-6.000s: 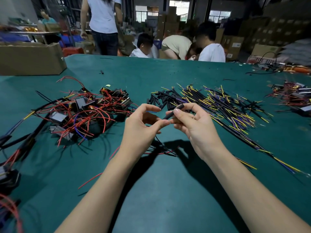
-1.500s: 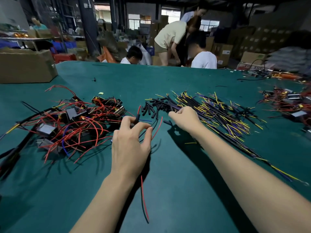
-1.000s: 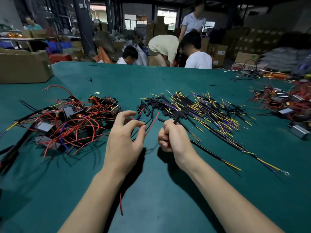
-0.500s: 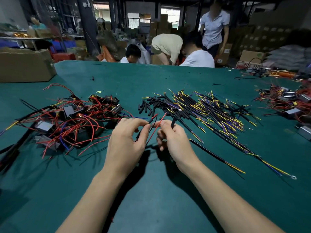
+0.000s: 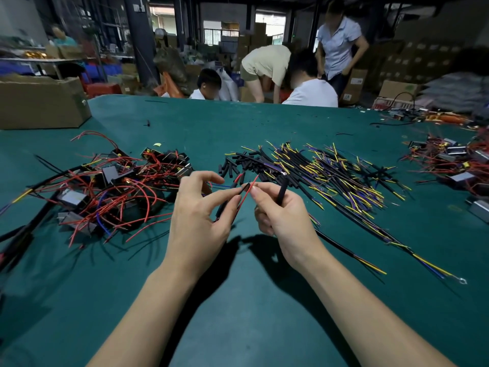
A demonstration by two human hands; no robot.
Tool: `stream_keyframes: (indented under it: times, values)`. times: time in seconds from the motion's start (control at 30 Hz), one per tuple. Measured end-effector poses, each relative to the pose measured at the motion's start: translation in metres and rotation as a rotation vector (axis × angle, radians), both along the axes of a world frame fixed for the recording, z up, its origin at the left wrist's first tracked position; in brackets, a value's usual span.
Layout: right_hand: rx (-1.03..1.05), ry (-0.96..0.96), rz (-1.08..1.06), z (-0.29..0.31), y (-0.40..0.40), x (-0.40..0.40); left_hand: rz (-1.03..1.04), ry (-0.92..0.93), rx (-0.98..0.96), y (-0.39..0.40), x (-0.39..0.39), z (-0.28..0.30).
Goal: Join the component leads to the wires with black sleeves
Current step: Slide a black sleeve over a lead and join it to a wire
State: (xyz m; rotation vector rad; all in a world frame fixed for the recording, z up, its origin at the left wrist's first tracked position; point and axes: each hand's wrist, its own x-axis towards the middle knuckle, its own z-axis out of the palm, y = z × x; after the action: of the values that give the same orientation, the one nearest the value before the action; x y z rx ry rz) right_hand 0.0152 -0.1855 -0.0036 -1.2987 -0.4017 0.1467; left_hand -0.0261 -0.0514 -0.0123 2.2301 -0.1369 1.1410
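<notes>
Midway at best, the person's left hand (image 5: 197,207) pinched a thin red component lead (image 5: 247,193) beside a short black sleeve (image 5: 223,206). Their right hand (image 5: 281,211) clasped a black-sleeved wire (image 5: 281,193) and touched the lead's tip. No joint looked finished. Heaps of components (image 5: 105,186), loose sleeves (image 5: 234,166) and wires (image 5: 336,173) lay waiting on the green table (image 5: 251,313).

A cardboard box (image 5: 39,102) sits at the green table's (image 5: 238,327) far left, with people (image 5: 267,67) and stacked cartons (image 5: 418,62) beyond.
</notes>
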Motion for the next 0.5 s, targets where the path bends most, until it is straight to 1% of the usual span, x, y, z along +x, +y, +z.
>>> stream_keyframes:
  times: [0.17,0.3,0.43,0.5]
  values:
    - [-0.014,-0.031,-0.005,0.000,0.001,0.000,-0.125,0.062,-0.013,-0.005,-0.003,0.001]
    - [-0.032,-0.040,0.020,0.002,-0.002,0.001,-0.160,0.084,-0.110,-0.007,-0.003,0.001]
    - [-0.007,-0.027,0.057,0.004,-0.007,0.005,-0.175,0.118,-0.071,-0.007,-0.002,0.000]
    - [0.008,-0.013,0.041,0.004,-0.010,0.007,-0.200,0.198,-0.038,-0.005,-0.002,0.000]
